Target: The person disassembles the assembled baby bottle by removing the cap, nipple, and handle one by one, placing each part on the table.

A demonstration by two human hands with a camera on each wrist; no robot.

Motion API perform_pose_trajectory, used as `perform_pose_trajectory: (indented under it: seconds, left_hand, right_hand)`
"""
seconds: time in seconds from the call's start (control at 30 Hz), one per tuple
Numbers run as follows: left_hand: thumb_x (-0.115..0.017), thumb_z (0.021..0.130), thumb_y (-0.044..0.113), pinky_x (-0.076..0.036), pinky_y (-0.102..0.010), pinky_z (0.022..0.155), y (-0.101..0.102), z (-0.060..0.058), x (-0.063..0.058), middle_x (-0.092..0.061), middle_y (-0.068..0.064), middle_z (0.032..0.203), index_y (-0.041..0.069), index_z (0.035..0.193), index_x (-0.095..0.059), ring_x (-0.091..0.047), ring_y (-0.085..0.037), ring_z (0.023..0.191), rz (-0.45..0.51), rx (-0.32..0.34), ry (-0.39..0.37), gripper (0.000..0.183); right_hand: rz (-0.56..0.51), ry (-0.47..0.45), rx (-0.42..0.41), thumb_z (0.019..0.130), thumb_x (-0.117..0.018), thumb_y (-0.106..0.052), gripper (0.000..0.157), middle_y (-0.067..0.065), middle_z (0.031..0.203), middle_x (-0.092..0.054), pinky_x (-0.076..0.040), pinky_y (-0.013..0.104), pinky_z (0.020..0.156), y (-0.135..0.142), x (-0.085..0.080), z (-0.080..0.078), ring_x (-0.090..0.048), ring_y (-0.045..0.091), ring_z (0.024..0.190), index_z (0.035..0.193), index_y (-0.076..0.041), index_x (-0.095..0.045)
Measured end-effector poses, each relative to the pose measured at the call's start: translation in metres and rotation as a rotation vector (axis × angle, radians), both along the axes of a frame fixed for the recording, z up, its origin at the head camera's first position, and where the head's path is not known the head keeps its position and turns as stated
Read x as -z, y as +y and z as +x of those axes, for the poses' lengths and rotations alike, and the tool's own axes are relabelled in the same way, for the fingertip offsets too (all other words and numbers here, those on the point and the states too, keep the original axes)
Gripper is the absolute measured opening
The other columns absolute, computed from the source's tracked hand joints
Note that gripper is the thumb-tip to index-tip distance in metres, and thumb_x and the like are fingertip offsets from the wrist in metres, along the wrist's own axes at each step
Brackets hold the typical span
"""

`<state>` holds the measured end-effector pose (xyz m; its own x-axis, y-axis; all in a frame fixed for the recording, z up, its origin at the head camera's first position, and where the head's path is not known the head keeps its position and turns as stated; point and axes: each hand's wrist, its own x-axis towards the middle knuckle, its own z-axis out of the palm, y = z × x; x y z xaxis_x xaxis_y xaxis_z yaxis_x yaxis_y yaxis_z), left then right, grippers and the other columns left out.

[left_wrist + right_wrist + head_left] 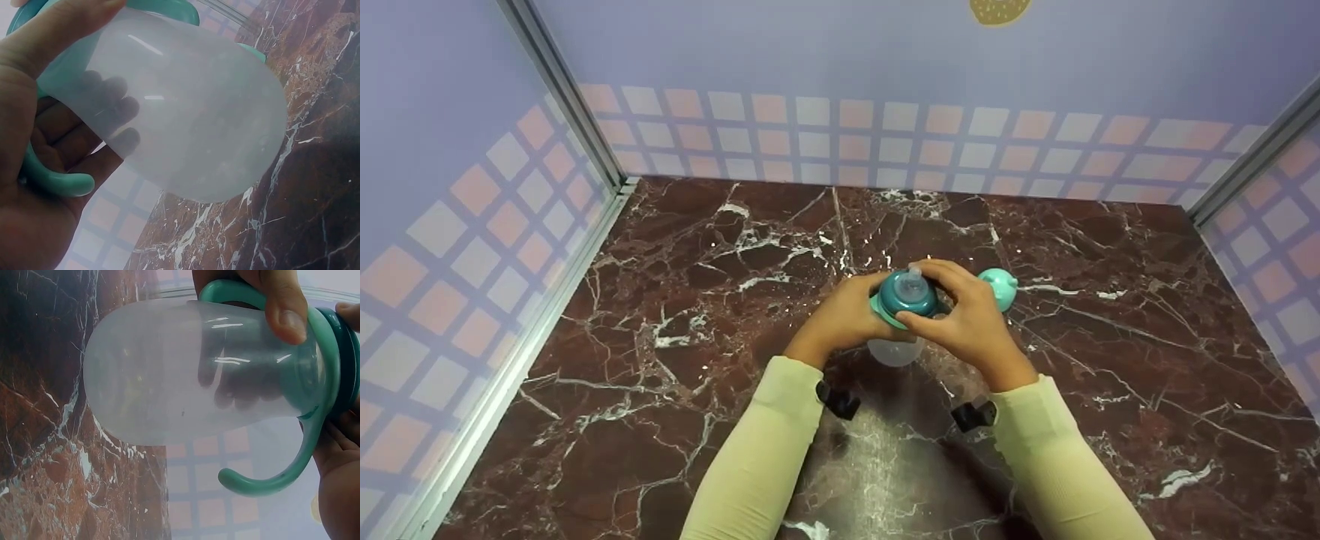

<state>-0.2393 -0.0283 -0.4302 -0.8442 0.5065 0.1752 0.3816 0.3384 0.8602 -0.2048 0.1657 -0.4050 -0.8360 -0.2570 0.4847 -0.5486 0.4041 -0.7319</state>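
Observation:
A baby bottle point(169, 371) with a frosted clear body and mint-green curved handles point(264, 486) is held up in both hands. My left hand point(851, 311) grips the body just under the handle ring, its fingertips showing through the plastic in the left wrist view. Around the dark teal collar point(907, 294) curl the thumb and fingers of my right hand point(971, 319). A clear nipple point(915, 279) points up from the collar. Just beyond the right hand, a mint-green cap point(999, 288) lies on the table.
The dark red marble-patterned table point(697, 420) spreads all around the hands. Lilac panels with pink and white squares point(855, 142) close it in at the back and both sides, joined by metal corner posts point(577, 97).

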Motion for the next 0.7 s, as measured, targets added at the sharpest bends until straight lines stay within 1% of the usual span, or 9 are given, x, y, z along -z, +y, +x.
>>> perform_pose_trajectory:
  seconds: [0.13, 0.33, 0.47, 0.7]
  left_hand:
    - [-0.09, 0.065, 0.038, -0.048, -0.031, 0.099, -0.0006, -0.0005, 0.0009, -0.067, 0.011, 0.117, 0.028, 0.126, -0.062, -0.062, -0.006, 0.107, 0.004, 0.009, 0.003, 0.067]
    - [-0.09, 0.065, 0.036, -0.048, -0.031, 0.099, -0.0001, 0.0001, 0.001, -0.067, 0.009, 0.117, 0.027, 0.126, -0.062, -0.062, -0.008, 0.108, 0.031, 0.027, -0.02, 0.068]
    - [-0.09, 0.064, 0.036, -0.049, -0.031, 0.098, 0.0004, 0.0016, 0.0013, -0.067, 0.01, 0.116, 0.028, 0.125, -0.063, -0.062, -0.007, 0.107, 0.034, 0.023, -0.041, 0.067]
    - [-0.09, 0.065, 0.038, -0.05, -0.029, 0.095, 0.0017, 0.0018, 0.0028, -0.068, 0.013, 0.112, 0.029, 0.121, -0.064, -0.063, -0.004, 0.104, 0.045, 0.012, -0.064, 0.063]
  right_hand:
    - [-0.01, -0.01, -0.028, 0.072, -0.087, -0.024, 0.056, 0.004, 0.125, -0.063, -0.05, 0.03, 0.1, 0.0012, 0.0013, -0.001, -0.059, 0.015, 0.118, 0.121, -0.009, -0.066]
    - [-0.01, -0.028, -0.062, 0.074, -0.085, -0.02, 0.057, 0.005, 0.129, -0.061, -0.048, 0.03, 0.103, 0.0031, 0.0021, -0.0011, -0.056, 0.016, 0.122, 0.125, -0.01, -0.064]
    - [-0.012, -0.029, -0.082, 0.074, -0.083, -0.017, 0.057, 0.004, 0.13, -0.06, -0.048, 0.029, 0.103, 0.0036, 0.0028, -0.0014, -0.056, 0.015, 0.122, 0.127, -0.01, -0.063]
    - [-0.015, -0.045, -0.098, 0.075, -0.081, -0.014, 0.057, 0.002, 0.132, -0.06, -0.047, 0.023, 0.101, 0.0039, 0.0034, -0.0018, -0.056, 0.012, 0.122, 0.128, -0.013, -0.062]
